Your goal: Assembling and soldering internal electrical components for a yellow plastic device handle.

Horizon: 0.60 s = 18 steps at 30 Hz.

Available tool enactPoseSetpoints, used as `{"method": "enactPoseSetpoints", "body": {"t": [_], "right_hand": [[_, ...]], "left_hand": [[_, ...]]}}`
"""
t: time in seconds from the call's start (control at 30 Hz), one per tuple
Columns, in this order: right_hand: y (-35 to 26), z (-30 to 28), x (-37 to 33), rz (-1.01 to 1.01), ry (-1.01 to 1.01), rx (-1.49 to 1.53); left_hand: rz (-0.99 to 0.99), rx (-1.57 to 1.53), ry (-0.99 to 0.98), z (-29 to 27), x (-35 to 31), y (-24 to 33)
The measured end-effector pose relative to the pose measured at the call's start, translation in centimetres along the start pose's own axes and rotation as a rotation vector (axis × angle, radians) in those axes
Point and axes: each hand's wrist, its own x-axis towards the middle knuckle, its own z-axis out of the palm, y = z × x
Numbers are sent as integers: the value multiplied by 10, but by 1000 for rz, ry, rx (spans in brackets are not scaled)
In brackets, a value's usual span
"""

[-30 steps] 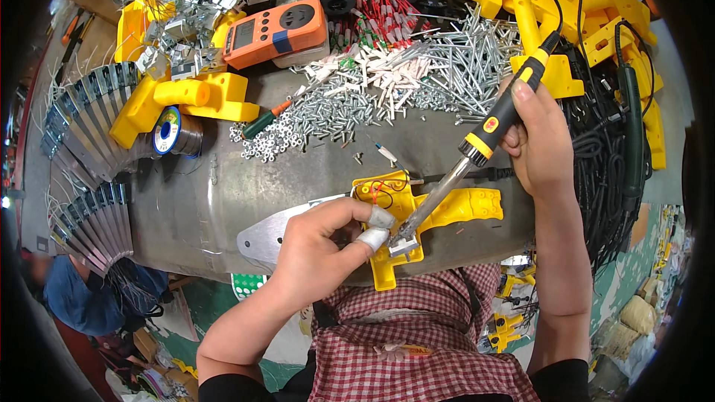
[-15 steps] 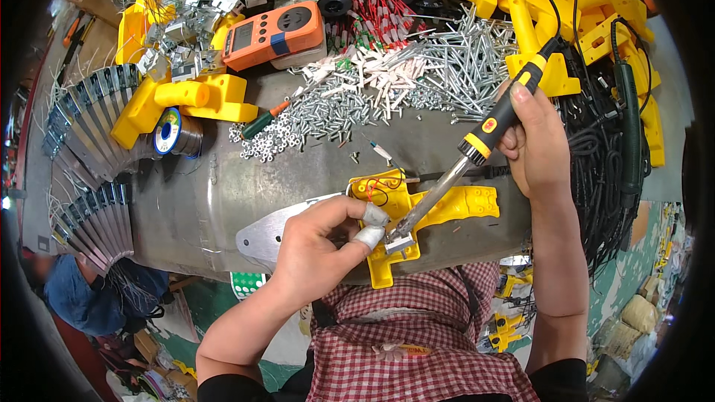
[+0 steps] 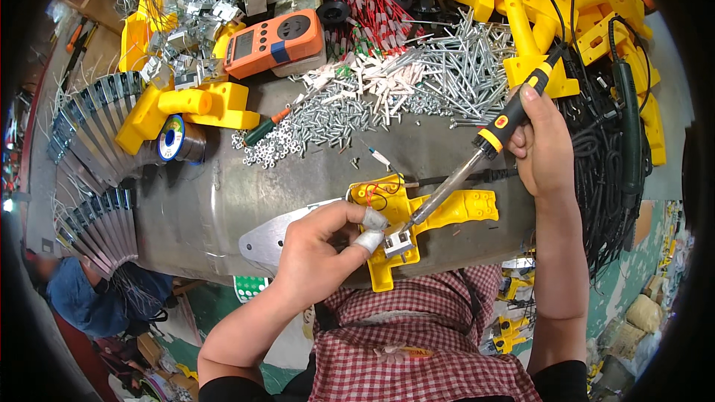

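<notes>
My right hand grips a soldering iron by its black and yellow handle, its metal shaft slanting down to the left. The tip ends just above a small silver-white metal block, though contact is hard to judge. Against the block's left side, the taped thumb and forefinger of my left hand pinch something too small to make out. The block sits over an open yellow plastic housing half with red and black wires inside. Partly beneath my left hand lies a flat, pointed metal plate.
Screws, white sleeves and red wires are heaped behind the work. An orange meter, a solder spool, a screwdriver and fanned metal plates lie leftward. Yellow housings and black cables crowd the right.
The soldering iron has drawn back slightly up and to the right, its tip lifting off the metal block. More of the block's top shows now. My left hand stays nearly still.
</notes>
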Motion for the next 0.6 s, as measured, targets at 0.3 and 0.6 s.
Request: {"method": "enactPoseSetpoints", "body": {"t": [0.3, 0.6], "right_hand": [[3, -2, -2, 23, 8, -13], [5, -4, -2, 21, 8, -13]], "left_hand": [[-17, 4, -6, 0, -1, 1], [-23, -8, 2, 1, -1, 1]]}}
